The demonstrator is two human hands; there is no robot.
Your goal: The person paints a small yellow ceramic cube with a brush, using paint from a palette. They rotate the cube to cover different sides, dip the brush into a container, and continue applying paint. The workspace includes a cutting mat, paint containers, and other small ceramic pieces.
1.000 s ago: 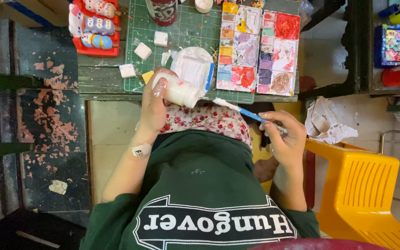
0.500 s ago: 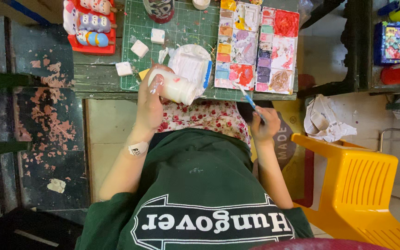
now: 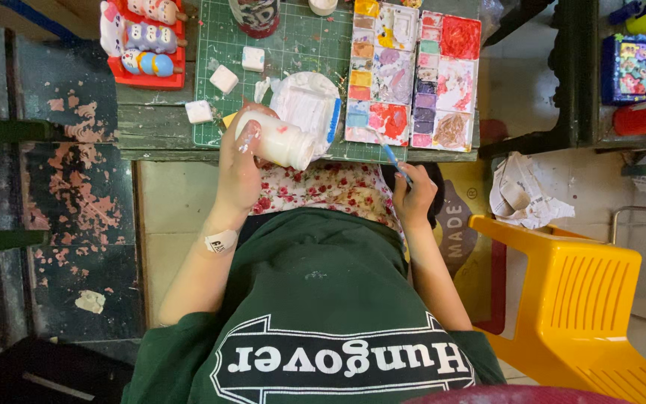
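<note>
The left hand [image 3: 239,168] grips a white figurine [image 3: 277,142], its long axis pointing right; the right hand [image 3: 413,198], clasping a blue paintbrush [image 3: 390,153], sits just right of it at the paint palette [image 3: 413,71].

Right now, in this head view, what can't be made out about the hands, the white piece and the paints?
- Left hand wraps the white rounded figure; its far side and the fingers' grip behind it are hidden.
- Thin blue-handled brush in the right hand: the tip is too small to tell its paint colour.
- Dark jar and the paint palette are cut off by the top edge.
- Red tray of painted figures: details are too small.
</note>
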